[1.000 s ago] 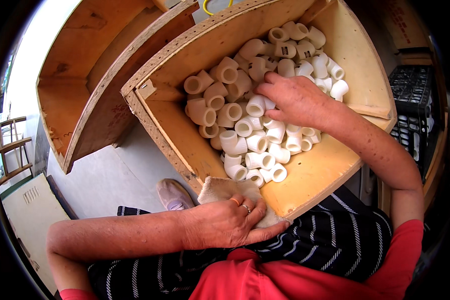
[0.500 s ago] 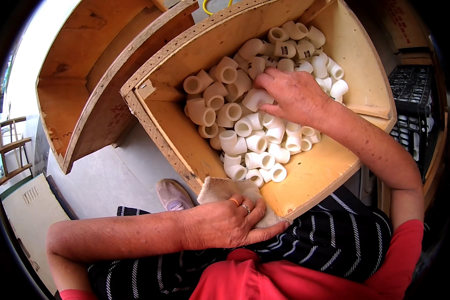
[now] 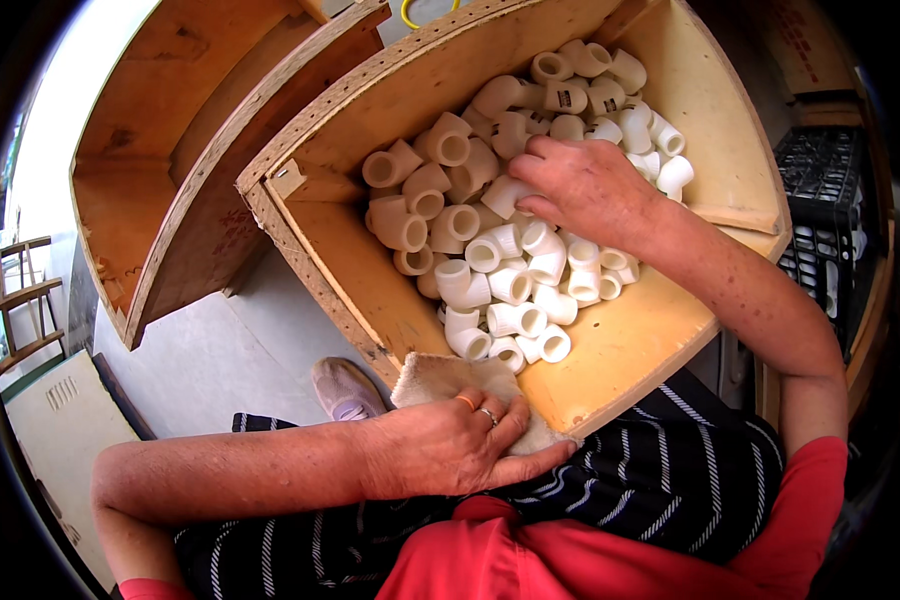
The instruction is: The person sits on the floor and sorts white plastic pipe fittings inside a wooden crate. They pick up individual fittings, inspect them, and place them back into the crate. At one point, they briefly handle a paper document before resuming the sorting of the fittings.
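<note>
A wooden box (image 3: 315,262) tilts toward me, with several white plastic pipe elbows (image 3: 457,222) heaped in it. My right hand (image 3: 582,190) reaches in from the right over the middle of the heap. Its thumb and fingers close on one pipe elbow (image 3: 505,195), partly hidden by the hand. At the box's near edge lies a beige cloth (image 3: 440,377). My left hand (image 3: 460,440), wearing rings, presses that cloth against the edge with bent fingers; the fingertips sink into its folds.
Another wooden box (image 3: 195,180) stands at the left, beyond a strip of grey floor. Black plastic crates (image 3: 820,190) holding white pieces are stacked at the right. A wooden chair (image 3: 25,290) and a pale panel (image 3: 65,440) stand far left.
The box and its elbows appear shifted very slightly left and up. My right hand stays on the same elbow, which has turned or slid a little under the fingers. My left hand holds its place.
</note>
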A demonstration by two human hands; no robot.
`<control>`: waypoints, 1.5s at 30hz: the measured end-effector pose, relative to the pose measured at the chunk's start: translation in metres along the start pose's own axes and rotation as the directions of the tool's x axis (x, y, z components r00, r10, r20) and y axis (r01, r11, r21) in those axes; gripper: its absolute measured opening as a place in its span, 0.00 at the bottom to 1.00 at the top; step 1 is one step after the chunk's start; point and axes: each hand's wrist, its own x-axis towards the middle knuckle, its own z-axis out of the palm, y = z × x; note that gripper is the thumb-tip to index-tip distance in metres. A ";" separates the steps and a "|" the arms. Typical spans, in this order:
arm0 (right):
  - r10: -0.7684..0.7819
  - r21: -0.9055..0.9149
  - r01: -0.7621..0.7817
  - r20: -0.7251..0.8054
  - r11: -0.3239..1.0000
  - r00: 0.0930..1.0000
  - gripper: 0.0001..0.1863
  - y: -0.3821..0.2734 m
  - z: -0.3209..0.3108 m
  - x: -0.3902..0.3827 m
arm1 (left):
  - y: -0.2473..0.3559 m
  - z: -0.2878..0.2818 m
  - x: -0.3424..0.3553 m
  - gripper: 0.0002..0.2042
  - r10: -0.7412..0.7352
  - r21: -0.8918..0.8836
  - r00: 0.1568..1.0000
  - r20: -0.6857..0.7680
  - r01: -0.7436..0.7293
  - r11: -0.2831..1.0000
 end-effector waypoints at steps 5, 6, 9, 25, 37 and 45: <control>0.000 -0.035 0.000 0.020 0.999 1.000 0.14 0.002 0.006 -0.001 | 0.000 0.002 -0.001 0.32 -0.009 -0.038 0.999 -0.032 0.008 0.999; -0.007 -0.052 0.008 0.022 0.999 1.000 0.16 0.003 0.007 -0.001 | 0.000 0.002 -0.001 0.32 -0.012 -0.039 0.999 -0.033 0.011 0.999; -0.021 -0.067 0.020 -0.021 0.998 1.000 0.16 0.001 0.003 -0.003 | 0.000 -0.001 -0.001 0.31 -0.017 -0.039 1.000 -0.019 0.017 0.999; 0.005 -0.004 -0.005 -0.047 1.000 0.999 0.08 -0.002 -0.016 -0.001 | -0.001 -0.001 -0.002 0.31 -0.001 -0.027 1.000 -0.018 0.001 1.000; 0.051 0.011 -0.052 0.029 0.999 0.998 0.11 0.004 -0.018 -0.007 | 0.001 -0.008 0.002 0.31 -0.033 -0.037 0.998 0.047 0.035 0.999; 0.167 0.012 -0.171 0.154 0.985 0.974 0.08 0.021 -0.046 -0.015 | 0.000 -0.006 0.001 0.32 -0.029 -0.053 0.998 0.054 0.032 0.998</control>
